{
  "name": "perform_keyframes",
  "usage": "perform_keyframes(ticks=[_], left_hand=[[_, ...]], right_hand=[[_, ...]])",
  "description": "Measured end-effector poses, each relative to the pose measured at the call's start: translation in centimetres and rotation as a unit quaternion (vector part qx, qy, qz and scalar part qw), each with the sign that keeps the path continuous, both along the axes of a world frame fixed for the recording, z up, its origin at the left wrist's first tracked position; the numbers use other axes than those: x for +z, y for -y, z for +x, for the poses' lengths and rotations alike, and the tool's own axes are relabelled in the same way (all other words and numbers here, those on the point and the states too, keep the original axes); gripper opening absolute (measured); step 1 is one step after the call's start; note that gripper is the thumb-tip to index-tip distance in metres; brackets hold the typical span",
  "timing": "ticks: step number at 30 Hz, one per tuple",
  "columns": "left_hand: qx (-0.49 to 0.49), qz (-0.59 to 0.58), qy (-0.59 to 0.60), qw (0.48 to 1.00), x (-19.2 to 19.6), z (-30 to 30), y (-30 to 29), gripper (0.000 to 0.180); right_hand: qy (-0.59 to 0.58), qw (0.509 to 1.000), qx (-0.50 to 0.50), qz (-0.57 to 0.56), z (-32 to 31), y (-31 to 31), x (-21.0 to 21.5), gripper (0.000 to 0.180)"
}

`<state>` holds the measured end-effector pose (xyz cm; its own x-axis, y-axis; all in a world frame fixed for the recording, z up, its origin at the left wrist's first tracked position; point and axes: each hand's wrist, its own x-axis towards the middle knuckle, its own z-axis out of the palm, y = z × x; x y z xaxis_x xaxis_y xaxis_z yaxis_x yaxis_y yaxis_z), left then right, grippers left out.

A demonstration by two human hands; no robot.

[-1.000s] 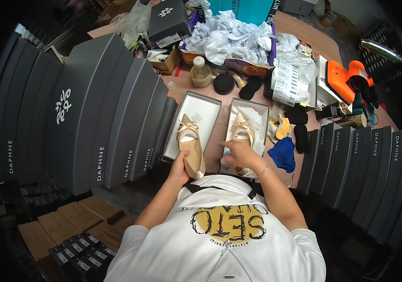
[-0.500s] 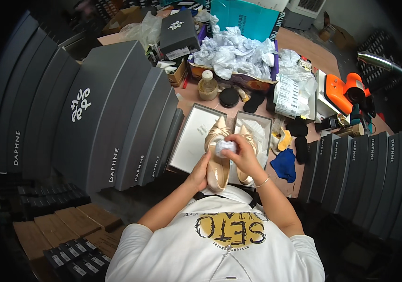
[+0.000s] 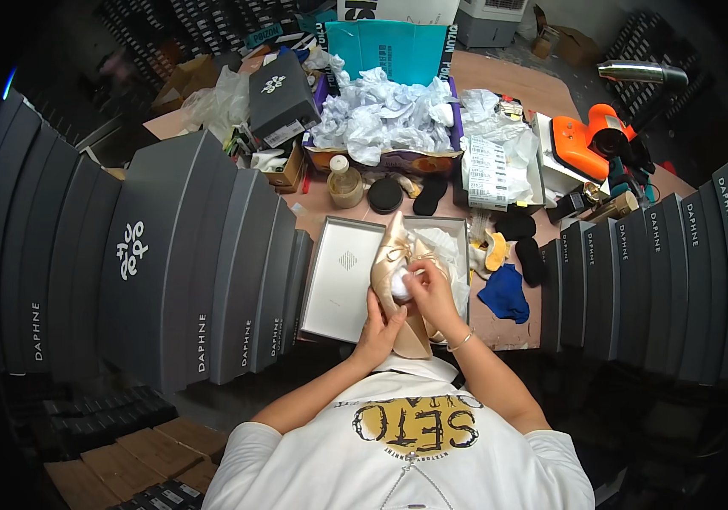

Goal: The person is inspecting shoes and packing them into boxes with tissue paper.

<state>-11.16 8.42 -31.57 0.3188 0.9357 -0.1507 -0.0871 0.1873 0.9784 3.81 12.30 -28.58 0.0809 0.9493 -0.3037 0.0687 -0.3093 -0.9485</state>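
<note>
A cream pointed-toe shoe with a bow [image 3: 386,262] is tilted on its side in my left hand [image 3: 378,335], whose fingers wrap its side and sole. With my right hand [image 3: 434,294] I pinch a white paper wad [image 3: 400,284] at the shoe's opening, and part of the wad sits inside. Just right of it, a second cream shoe [image 3: 421,252] shows partly behind my right hand. Under both hands lies an open shoe box: its white-lined half [image 3: 335,285] is at left, and white tissue paper [image 3: 452,255] fills the right half.
Stacks of dark grey shoe boxes [image 3: 168,272] rise at left and more boxes [image 3: 636,272] at right. Crumpled paper fills a purple-edged carton [image 3: 385,159] behind. A glue jar [image 3: 345,184], black round tin [image 3: 384,195], blue cloth [image 3: 504,294] and orange tool [image 3: 581,146] lie around.
The held shoe has turned from sole-down onto its side. My right hand has pushed the paper wad deeper toward the toe. The whole view has shifted slightly.
</note>
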Motion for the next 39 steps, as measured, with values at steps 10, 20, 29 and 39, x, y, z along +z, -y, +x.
perform_keyframes(ticks=[10,20,29,39], left_hand=[[-0.071,-0.126,0.135,0.98,1.0,1.0,0.0,0.068],[-0.037,-0.221,0.179,0.958,1.0,0.6,-0.1,0.059],[0.016,-0.222,0.108,0.969,0.9,0.2,-0.1,0.057],[0.023,0.021,-0.456,0.889,-7.4,-10.9,-8.2,0.065]], right_hand=[[0.356,0.914,0.133,0.144,1.7,1.8,2.4,0.023],[0.347,0.902,0.055,0.25,2.8,0.1,0.9,0.054],[0.289,0.943,0.14,0.083,0.8,-3.4,-2.8,0.074],[0.381,0.895,0.223,-0.068,6.4,3.1,-4.8,0.069]])
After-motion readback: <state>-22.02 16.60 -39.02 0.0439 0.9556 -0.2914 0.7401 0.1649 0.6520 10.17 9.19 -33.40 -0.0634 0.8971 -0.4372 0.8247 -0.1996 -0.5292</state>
